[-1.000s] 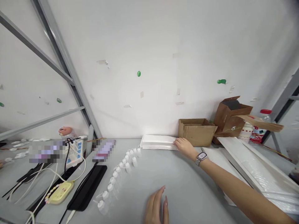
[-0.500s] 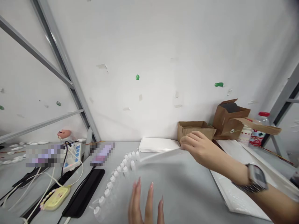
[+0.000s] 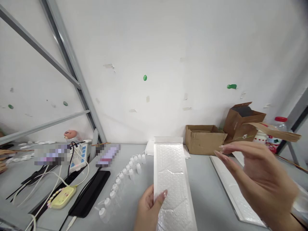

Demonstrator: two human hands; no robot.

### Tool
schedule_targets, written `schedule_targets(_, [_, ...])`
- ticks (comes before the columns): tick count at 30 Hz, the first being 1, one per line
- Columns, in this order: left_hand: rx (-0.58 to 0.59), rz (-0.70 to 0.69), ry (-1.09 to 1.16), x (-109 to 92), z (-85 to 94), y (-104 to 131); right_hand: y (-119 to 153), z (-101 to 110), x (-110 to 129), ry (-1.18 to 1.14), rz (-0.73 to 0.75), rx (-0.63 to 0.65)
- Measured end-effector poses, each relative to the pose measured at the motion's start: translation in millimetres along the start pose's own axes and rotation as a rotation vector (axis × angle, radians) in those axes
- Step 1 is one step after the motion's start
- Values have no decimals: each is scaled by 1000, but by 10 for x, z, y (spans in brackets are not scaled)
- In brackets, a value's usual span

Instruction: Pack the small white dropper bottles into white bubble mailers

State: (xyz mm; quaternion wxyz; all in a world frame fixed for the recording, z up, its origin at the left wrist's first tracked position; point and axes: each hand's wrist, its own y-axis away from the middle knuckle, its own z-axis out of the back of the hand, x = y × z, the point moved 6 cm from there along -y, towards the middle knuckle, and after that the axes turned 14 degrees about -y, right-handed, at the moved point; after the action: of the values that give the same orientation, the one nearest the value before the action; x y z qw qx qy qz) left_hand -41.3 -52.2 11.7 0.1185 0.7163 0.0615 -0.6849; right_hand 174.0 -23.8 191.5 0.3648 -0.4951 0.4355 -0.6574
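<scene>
My left hand (image 3: pixel 150 205) grips a white bubble mailer (image 3: pixel 172 179) by its left edge, thumb across the front and fingers behind. The mailer stands nearly upright in front of me, its narrow flap strip at the top. My right hand (image 3: pixel 260 179) is raised at the right with thumb and fingers apart, holding nothing. Beneath it lie more white bubble mailers (image 3: pixel 237 192), partly hidden by the hand. To the left of the held mailer, a curved row of small clear bottles with white caps (image 3: pixel 117 181) stands on the grey table (image 3: pixel 131 211).
Behind the mailer lies a stack of white sheets (image 3: pixel 149 148). An open cardboard box (image 3: pixel 204 141), a brown paper bag (image 3: pixel 243 125) and a red-capped bottle (image 3: pixel 280 128) stand at the back right. A black power bank (image 3: pixel 90 194), a yellow device (image 3: pixel 64 196), cables and a power strip (image 3: pixel 79 157) crowd the left.
The mailer came from the right hand into my left hand and now stands upright facing me. My right hand let go and moved right, its fingers opening.
</scene>
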Motion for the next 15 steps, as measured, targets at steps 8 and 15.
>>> schedule_targets(8, [157,94,174,611,-105,-34,471,-1313,-1032,-291,-703,488])
schedule_targets(15, [147,167,-21,784,29,-11,959,-2255,-1428,-414,-1107,595])
